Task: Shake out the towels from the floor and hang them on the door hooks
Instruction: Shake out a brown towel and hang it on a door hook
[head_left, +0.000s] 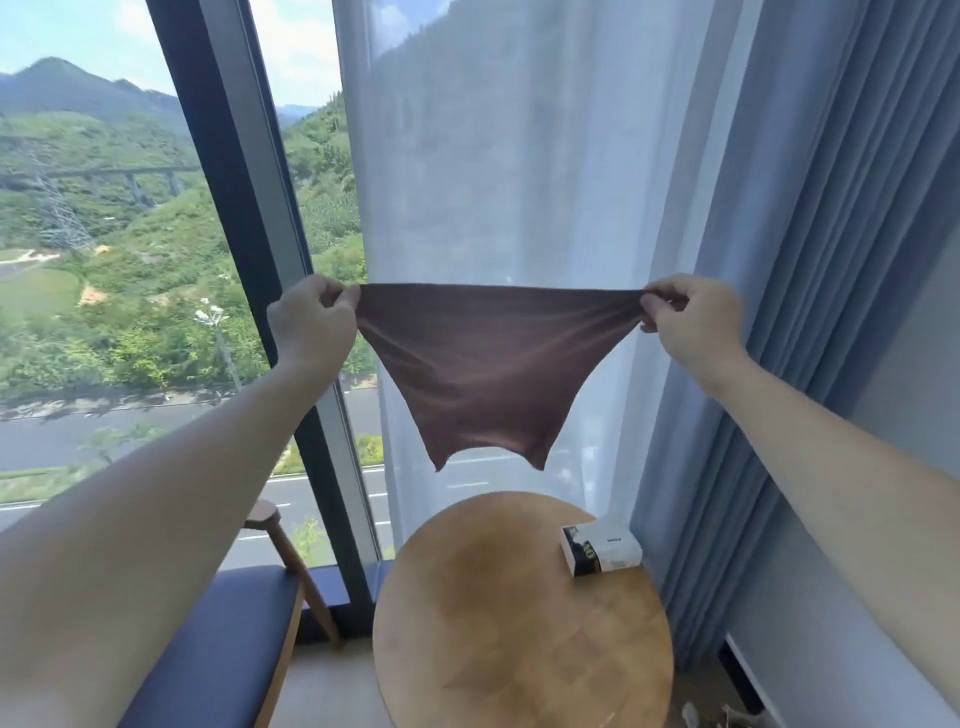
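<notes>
Between the two hands hangs a brown towel (480, 364), pulled tight up in the air. Left hand (311, 319) and right hand (688, 317) each pinch a top corner. I think this is the shaking step; next it needs a door hook, none in sight.

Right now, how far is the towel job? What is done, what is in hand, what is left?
Done: one brown towel is off the floor. In hand: the left hand and right hand pinch its top corners, holding it stretched before the sheer curtain. Left: hanging it; no door hooks or other towels are in view.
</notes>
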